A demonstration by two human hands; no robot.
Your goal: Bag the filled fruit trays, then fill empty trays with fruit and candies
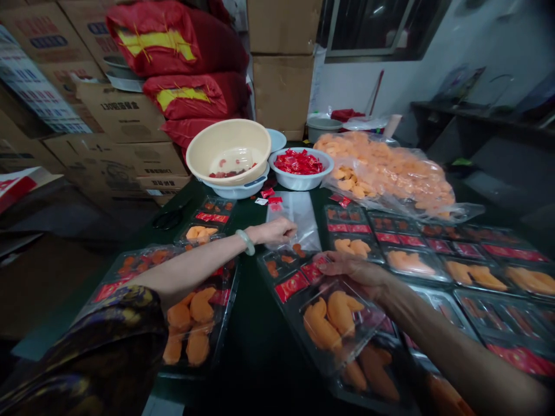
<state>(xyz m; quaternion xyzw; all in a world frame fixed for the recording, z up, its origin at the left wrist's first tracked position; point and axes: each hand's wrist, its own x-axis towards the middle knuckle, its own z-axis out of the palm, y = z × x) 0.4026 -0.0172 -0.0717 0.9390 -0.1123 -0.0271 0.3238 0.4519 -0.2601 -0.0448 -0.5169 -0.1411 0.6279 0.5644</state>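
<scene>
Grip of the right hand (352,270) holds a compartment tray (289,319) of orange pieces (319,323) and red packets (291,287) over the dark worktop (243,346), while the left hand (275,231), curled, whether around anything unclear, is at clear plastic (297,207) near a bowl (302,182) of sachets (298,162).

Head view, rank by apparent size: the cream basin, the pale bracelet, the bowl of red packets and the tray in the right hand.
Tray in the right hand, though nearness enlarges it
Cream basin
Bowl of red packets
Pale bracelet
</scene>
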